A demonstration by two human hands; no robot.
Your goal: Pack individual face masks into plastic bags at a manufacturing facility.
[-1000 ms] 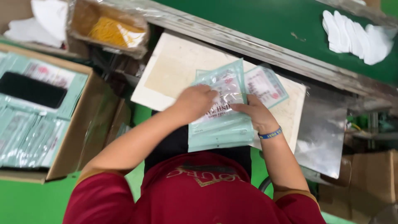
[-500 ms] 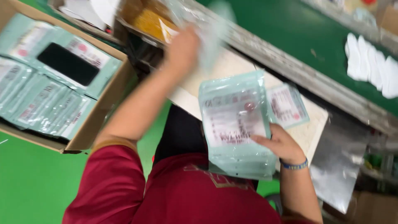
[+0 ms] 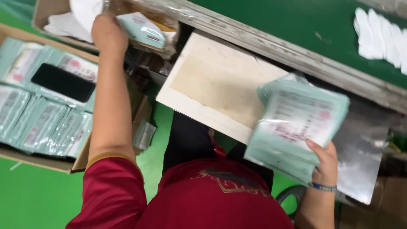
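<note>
Pale-green plastic-wrapped packet stack

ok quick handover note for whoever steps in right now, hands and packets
Left hand: raised over the upper cardboard box, holding one pale green packet.
Right hand: gripping the stack of pale green packets from below, off the right edge of the pale work board.
Elsewhere: the open carton on the left holds rows of the same packets with a black phone lying on top; white pieces lie on the green belt.
Done: carton partly filled.
Left: the stack in hand and the single packet are not yet set down.
</note>
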